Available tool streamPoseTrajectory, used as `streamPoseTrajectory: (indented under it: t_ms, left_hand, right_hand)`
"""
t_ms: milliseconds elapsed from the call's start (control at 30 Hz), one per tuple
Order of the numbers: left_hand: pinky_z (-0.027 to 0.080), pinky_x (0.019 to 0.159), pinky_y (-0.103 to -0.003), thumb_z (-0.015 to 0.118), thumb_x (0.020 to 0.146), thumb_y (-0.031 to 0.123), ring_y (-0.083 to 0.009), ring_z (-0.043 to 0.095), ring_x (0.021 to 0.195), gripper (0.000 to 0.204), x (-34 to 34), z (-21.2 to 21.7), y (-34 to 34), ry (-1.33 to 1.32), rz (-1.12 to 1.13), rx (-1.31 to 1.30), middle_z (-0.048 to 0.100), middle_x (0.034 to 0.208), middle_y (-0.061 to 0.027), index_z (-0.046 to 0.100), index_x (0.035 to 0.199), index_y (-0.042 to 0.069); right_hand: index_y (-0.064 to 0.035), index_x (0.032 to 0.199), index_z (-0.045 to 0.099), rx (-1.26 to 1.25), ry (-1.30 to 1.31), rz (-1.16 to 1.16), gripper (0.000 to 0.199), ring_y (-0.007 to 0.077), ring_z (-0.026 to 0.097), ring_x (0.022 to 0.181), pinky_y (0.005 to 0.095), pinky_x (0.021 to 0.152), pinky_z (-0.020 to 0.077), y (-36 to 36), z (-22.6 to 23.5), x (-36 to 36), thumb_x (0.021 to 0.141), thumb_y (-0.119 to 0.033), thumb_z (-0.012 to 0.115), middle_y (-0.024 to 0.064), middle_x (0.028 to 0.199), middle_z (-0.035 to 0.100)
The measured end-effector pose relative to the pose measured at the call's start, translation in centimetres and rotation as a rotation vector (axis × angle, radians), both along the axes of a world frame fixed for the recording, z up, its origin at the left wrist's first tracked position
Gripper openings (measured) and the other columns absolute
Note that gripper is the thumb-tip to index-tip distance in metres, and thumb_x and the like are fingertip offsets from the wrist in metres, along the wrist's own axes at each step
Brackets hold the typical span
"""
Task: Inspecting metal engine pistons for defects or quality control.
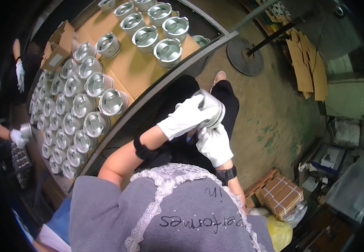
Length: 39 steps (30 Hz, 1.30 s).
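Note:
Between my two white-gloved hands is a silvery metal piston (pixel 214 108), tilted, with ring grooves round its side. My left hand (pixel 184 116) has its fingers closed over the upper left part of it. From below, my right hand (pixel 215 145) grips its lower end, and some of those fingertips are hidden. To the left, on the workbench, many similar pistons stand close together, the nearest being one piston (pixel 113 102) by the bench edge. Further up, another group with a piston (pixel 168 52) at its front rests on a cardboard sheet (pixel 125 71).
A metal rail (pixel 148 88) edges the bench. An opened cardboard box (pixel 59 46) stands among the pistons. Across the bench are a co-worker's gloved hands, one hand (pixel 18 137) holding a piston. A round stand base (pixel 245 56), flattened cardboard (pixel 304 63) and a strapped carton (pixel 280 193) are on the right.

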<state>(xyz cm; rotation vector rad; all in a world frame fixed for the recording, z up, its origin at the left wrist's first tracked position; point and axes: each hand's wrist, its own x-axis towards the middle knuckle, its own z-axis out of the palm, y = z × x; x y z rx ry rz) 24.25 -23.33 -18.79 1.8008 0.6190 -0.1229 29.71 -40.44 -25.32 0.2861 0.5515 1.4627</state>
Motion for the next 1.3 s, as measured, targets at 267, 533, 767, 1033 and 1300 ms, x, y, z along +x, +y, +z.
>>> streamPoseTrajectory:
  t_ms: [267, 533, 767, 1033, 1300]
  left_hand:
    - [0.051, 0.091, -0.032, 0.07, 0.09, 0.021, -0.0153, 0.061, 0.105, 0.047, -5.1, -0.2, 0.0, -0.252, 0.276, -0.705, 0.063, 0.115, -0.0072, 0.052, 0.128, 0.001]
    - [0.049, 0.092, -0.029, 0.073, 0.087, 0.019, -0.0143, 0.059, 0.108, 0.051, -5.4, 1.4, -0.9, -0.264, 0.356, -0.597, 0.061, 0.12, -0.0061, 0.05, 0.129, 0.003]
    - [0.05, 0.093, -0.03, 0.076, 0.085, 0.014, -0.0157, 0.062, 0.106, 0.053, -4.9, 0.8, -1.8, -0.227, 0.353, -0.447, 0.062, 0.118, -0.0084, 0.049, 0.128, 0.0]
    - [0.049, 0.094, -0.03, 0.072, 0.087, 0.01, -0.015, 0.062, 0.107, 0.05, -5.2, 1.2, -2.0, -0.197, 0.31, -0.379, 0.063, 0.119, -0.0081, 0.049, 0.13, 0.0]
    - [0.05, 0.093, -0.029, 0.073, 0.086, 0.011, -0.0152, 0.061, 0.108, 0.052, -5.0, 2.1, -2.1, -0.191, 0.271, -0.357, 0.062, 0.12, -0.0083, 0.049, 0.13, 0.0]
  right_hand:
    - [0.0011, 0.123, 0.053, -0.696, -1.354, 0.224, 0.047, 0.0177, 0.065, 0.061, 0.027, 0.052, 0.0556, -0.9, 3.4, 1.4, 0.1, -0.04, 0.049, 0.0159, 0.086, 0.067]
    - [0.0008, 0.115, 0.056, -0.761, -1.615, -0.081, 0.028, 0.0066, 0.057, 0.062, 0.0198, 0.049, 0.0451, 0.7, 7.2, 0.9, 0.089, -0.008, 0.064, 0.0073, 0.094, 0.065]
    - [-0.0057, 0.101, 0.056, -0.726, -1.377, -0.058, 0.016, 0.0045, 0.051, 0.056, 0.0199, 0.046, 0.0392, 0.8, 5.4, 0.8, 0.088, -0.01, 0.066, 0.0003, 0.077, 0.057]
    - [-0.0091, 0.093, 0.056, -0.635, -1.257, 0.017, 0.01, 0.0033, 0.044, 0.052, 0.0197, 0.044, 0.0333, 0.7, 6.0, 1.3, 0.09, -0.013, 0.065, -0.0024, 0.069, 0.053]
    - [-0.0104, 0.089, 0.055, -0.665, -1.251, 0.071, 0.013, 0.0044, 0.043, 0.051, 0.0199, 0.044, 0.0307, 0.7, 6.5, 1.5, 0.089, -0.018, 0.067, -0.0023, 0.069, 0.052]
